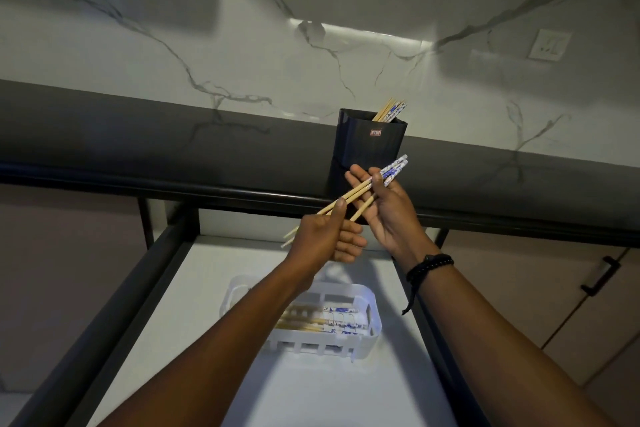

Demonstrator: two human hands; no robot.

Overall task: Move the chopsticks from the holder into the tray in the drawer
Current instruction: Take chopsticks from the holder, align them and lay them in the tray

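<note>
Marbled wall behind, dark counter below it. Near the counter's front edge, black holder with several chopsticks leaning in its right corner. Above the open drawer, held chopsticks: pinched near the plain tips by left hand, clamped below the blue-patterned ends by right hand. Mid-drawer, white tray with more chopsticks lying flat.

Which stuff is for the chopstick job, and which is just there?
For the job: chopsticks, held by left hand and right hand; holder; tray; drawer.
Just there: wall socket; cupboard handle; wristband.
</note>
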